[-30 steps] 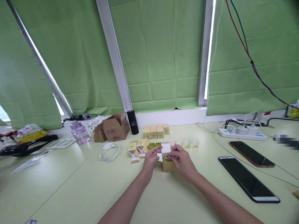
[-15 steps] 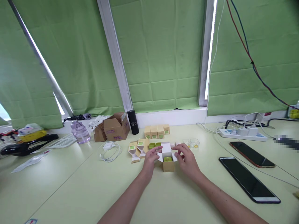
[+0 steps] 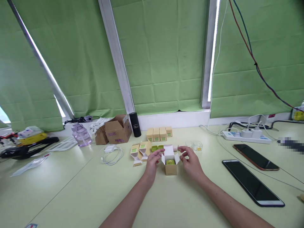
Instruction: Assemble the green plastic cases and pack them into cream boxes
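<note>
A small brown cardboard box (image 3: 171,170) stands upright on the table between my hands, its white inner flaps raised. Inside it sits a yellow-green item (image 3: 170,162), showing only its top. My left hand (image 3: 152,162) is at the box's left side, fingers stretched out by the left flap; whether they touch it I cannot tell. Just off the right flap, my right hand (image 3: 190,162) is held with curved fingers apart and nothing visible in them. Behind the box lie green containers (image 3: 157,148). Clear cups with yellow bits (image 3: 198,146) stand beyond my right hand.
Two opened cartons (image 3: 140,151) lie left of my left hand. Several closed small boxes (image 3: 156,134) stand in a row behind. Further left are a white cable (image 3: 114,155) and a larger cardboard box (image 3: 118,129). Two phones (image 3: 253,183) and a power strip (image 3: 247,136) are at right.
My right hand has drawn slightly right, away from the box's right flap, which now stands more upright. The left hand and the box have barely moved.
</note>
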### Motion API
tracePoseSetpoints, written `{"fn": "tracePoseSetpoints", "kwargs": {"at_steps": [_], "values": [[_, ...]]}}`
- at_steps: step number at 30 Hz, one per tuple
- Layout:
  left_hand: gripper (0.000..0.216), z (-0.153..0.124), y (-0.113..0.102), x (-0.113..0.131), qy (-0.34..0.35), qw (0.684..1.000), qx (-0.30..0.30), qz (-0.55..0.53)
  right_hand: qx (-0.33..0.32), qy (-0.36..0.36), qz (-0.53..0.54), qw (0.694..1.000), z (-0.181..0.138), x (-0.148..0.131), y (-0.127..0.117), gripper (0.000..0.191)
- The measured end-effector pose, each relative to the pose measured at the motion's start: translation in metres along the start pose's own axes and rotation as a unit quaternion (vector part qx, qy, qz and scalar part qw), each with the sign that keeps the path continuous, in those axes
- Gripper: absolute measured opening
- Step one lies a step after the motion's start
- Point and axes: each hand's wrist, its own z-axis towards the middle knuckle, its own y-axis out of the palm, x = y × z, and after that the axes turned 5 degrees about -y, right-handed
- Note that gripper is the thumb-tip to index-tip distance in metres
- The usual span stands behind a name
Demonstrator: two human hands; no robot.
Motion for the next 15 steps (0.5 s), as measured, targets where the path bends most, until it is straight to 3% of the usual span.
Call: {"fn": "tracePoseSetpoints", "kwargs": {"at_steps": [15], "values": [[0.044,-0.0046,0.0039,0.0003,-0.026,0.999,-0.035,-0.018,-0.013,0.043,0.028,0.999,-0.0021,-0.0019,0.004,0.034]]}}
